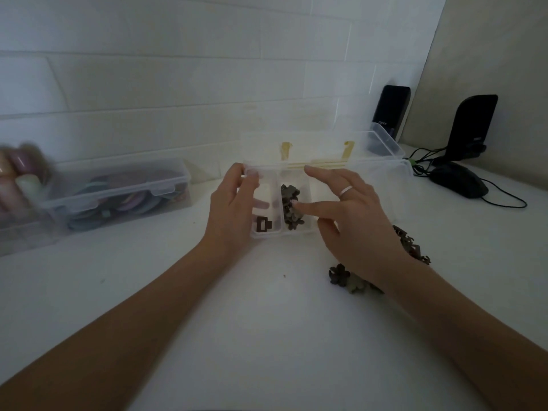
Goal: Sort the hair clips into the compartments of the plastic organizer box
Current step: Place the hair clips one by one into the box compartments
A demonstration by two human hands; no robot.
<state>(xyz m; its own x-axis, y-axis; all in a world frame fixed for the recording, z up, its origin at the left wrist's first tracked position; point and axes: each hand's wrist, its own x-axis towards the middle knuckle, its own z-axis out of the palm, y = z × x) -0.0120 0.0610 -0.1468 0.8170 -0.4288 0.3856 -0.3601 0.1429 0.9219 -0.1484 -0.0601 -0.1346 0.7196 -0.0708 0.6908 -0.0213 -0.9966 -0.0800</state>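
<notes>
A clear plastic organizer box (pixel 385 179) stands open on the white table, its lid raised at the back. My left hand (pixel 234 212) grips the box's left end, thumb inside the left compartment. A dark brown square clip (pixel 263 224) lies in that compartment. Several grey-green flower clips (pixel 289 215) fill the middle compartment. My right hand (pixel 341 221) hovers over the box with fingers spread and straight, the index fingertip at the flower clips. More loose flower clips (pixel 347 277) lie on the table under and beside my right wrist.
A closed clear box (pixel 118 197) of coloured hair items sits at the left. A blurred pastel object (pixel 20 176) is at the far left edge. Two black speakers (pixel 474 126) and a black mouse (pixel 458 179) with cables stand at the right.
</notes>
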